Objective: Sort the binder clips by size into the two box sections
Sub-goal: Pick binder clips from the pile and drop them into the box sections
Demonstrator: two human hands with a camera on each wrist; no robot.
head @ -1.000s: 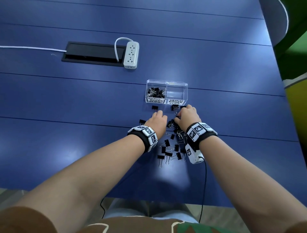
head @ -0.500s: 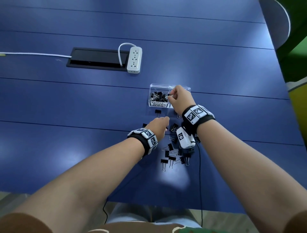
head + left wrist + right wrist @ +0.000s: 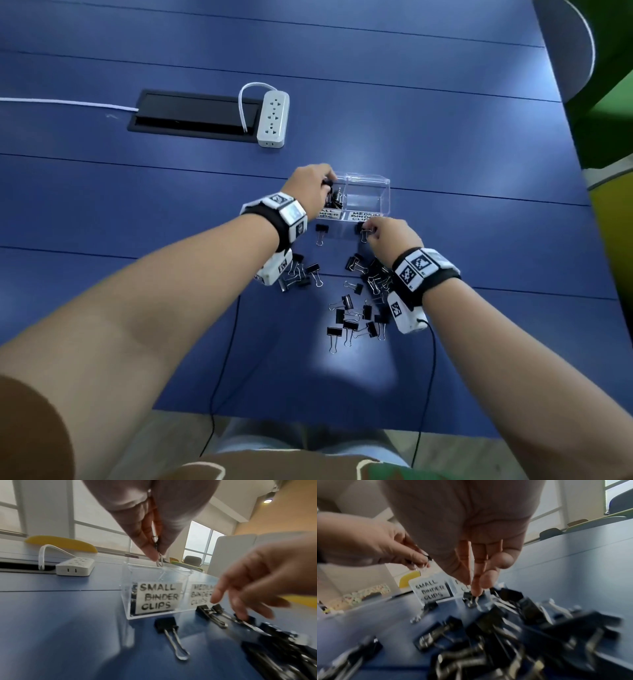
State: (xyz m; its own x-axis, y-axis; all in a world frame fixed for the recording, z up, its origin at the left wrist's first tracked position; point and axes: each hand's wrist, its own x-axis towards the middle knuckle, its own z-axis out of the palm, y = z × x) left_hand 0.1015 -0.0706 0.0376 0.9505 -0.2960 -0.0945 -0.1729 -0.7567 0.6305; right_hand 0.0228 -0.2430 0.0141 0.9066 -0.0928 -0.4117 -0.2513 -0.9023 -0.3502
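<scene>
A clear two-section box (image 3: 368, 179) stands mid-table, labelled for small clips (image 3: 158, 597) on the left and medium on the right. Several black clips lie in the small section (image 3: 334, 201). My left hand (image 3: 310, 186) hovers over that section and pinches a small binder clip (image 3: 158, 559) by its wire handles. My right hand (image 3: 390, 234) is low in front of the medium section, its fingertips (image 3: 476, 588) closing on a binder clip (image 3: 469, 599) on the table. Several loose clips (image 3: 356, 308) are scattered between my wrists. One clip (image 3: 321, 231) lies in front of the small label.
A white power strip (image 3: 273, 120) and a black cable hatch (image 3: 191, 114) sit at the back left, with a white cord running off left. The blue table's near edge (image 3: 308, 423) is close to my body. Thin black wrist-camera cables (image 3: 219, 370) hang over it.
My left hand rose from the pile to the small section with a clip. My right hand left the box and dropped to the clips in front of it.
</scene>
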